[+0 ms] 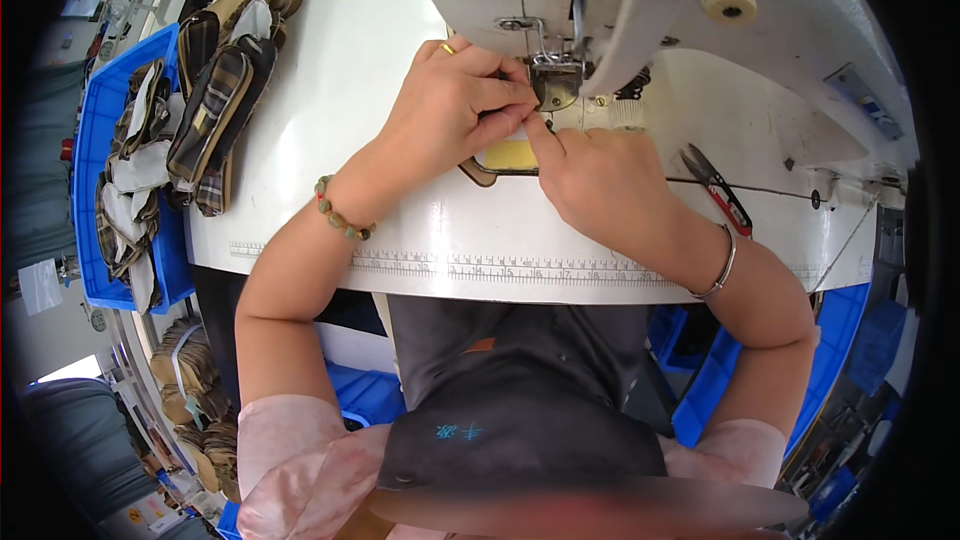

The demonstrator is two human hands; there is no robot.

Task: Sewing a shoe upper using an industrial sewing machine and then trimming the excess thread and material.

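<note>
Under the sewing machine's needle and presser foot (556, 65) lies a slipper piece (510, 154) with a dark edge and a yellow patch. Its tan, rounded end (478, 173) sticks out below my left hand (450, 100). That hand comes from the left, with thumb and fingers pinched together right beside the presser foot. My right hand (605, 175) is closed against the piece's right side, its index finger reaching to the left fingertips. Fingers cover most of the piece, and what exactly they pinch is hidden.
Red-and-black thread snips (718, 190) lie right of my right hand. Plaid slippers (215, 105) are piled at the table's left, beside a blue bin (95, 160) of more pieces. A printed ruler (480, 267) runs along the table's front edge. The machine head (640, 0) overhangs my hands.
</note>
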